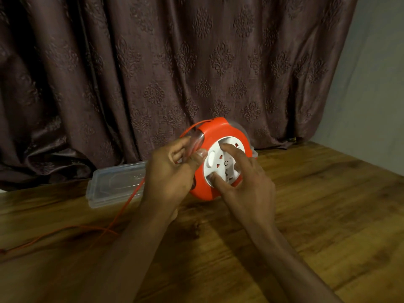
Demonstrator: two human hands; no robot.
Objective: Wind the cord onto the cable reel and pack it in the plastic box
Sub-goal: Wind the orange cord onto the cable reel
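Head view, 1 frame, listed from near to far.

Item 1: wooden table (218, 248), brown plank grain, filling the lower half of the frame.

Item 2: 2 bare forearms reaching forward from the bottom edge.

Item 3: orange cord (129, 201), slack, trailing from the left edge across the table, crossing itself once, then rising past the left wrist toward the reel; a further stretch arcs over the reel's upper left edge.

Item 4: left hand (172, 171), fingers curled round the left rim of the reel, thumb pressed on its front edge, gripping it.

Item 5: right hand (242, 178), fingers spread; thumb tip and index fingertip set on the white centre disc, the other fingers loose beside it.

Item 6: cable reel (220, 158), round orange housing with a white socket face, held on edge above the table, face turned toward the camera. How much cord is wound inside cannot be told.

Item 7: plastic box (113, 182), clear, lying on the table just behind and left of the reel, partly hidden by the left hand.

Item 8: curtain (175, 62), dark brown, embossed motif, hanging behind the table.

Item 9: grey wall (371, 84), far right.
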